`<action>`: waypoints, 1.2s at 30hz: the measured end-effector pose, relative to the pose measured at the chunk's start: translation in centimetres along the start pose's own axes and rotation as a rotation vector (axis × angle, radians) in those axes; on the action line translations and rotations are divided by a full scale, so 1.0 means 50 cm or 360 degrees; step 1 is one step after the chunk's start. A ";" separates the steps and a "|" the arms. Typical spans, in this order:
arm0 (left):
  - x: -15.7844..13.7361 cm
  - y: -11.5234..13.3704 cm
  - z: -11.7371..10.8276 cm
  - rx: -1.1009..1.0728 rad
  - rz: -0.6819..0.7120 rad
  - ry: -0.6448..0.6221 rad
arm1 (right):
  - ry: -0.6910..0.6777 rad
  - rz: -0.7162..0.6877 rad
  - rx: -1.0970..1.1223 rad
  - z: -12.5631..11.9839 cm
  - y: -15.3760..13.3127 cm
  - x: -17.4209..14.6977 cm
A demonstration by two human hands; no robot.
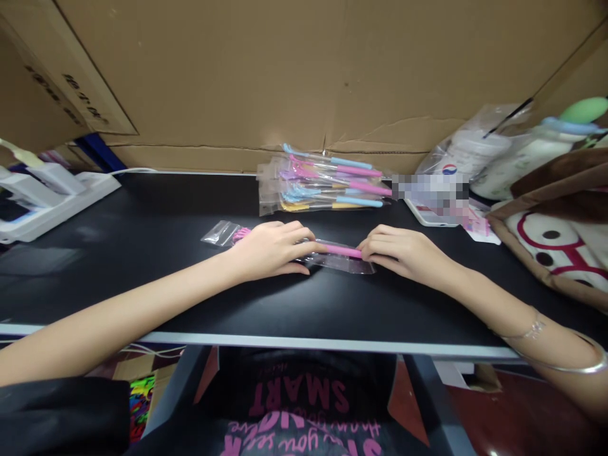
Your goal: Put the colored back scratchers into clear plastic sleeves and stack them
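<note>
A pink-handled tool lies inside a clear plastic sleeve on the black table. My left hand presses flat on the middle of the sleeve, covering most of the tool. My right hand pinches the sleeve's right end at the tip of the pink handle. The tool's pink head peeks out left of my left hand. Behind, a pile of bagged tools in blue, pink, purple and yellow lies near the cardboard wall.
A cardboard wall runs along the back of the table. A white device sits at the far left. At the right are plastic-wrapped bottles, a phone-like item and a brown bag. The table's metal front edge is close to my body.
</note>
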State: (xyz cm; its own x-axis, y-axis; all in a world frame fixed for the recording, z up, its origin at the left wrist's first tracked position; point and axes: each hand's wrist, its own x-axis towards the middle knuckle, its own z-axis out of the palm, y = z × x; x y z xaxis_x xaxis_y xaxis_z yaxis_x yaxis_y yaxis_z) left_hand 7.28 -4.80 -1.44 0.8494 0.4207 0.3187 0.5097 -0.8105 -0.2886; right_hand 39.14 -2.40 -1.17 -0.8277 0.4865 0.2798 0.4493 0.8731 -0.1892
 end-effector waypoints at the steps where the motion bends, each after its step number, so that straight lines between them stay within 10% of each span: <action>1: 0.002 0.004 0.004 0.0025 0.0016 0.0011 | -0.0003 -0.0017 -0.0023 -0.001 0.000 0.000; 19: 0.007 0.026 0.025 0.0069 0.0056 0.0130 | 0.0140 0.0147 -0.0104 0.035 -0.019 0.035; 29: 0.002 0.033 0.024 0.0268 0.0072 0.0225 | 0.0342 -0.0407 -0.1078 0.034 -0.052 0.038; 36: 0.006 0.035 0.024 0.0181 -0.0043 0.0349 | 0.0286 -0.0453 -0.0962 0.026 -0.061 0.027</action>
State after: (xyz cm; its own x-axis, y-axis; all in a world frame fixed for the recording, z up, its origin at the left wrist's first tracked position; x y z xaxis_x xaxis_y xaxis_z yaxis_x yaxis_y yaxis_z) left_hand 8.56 -5.61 -2.92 0.7917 0.3329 0.5123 0.5544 -0.7438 -0.3734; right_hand 36.24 -4.45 -1.43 -0.8961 0.1879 0.4022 0.3746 0.8063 0.4577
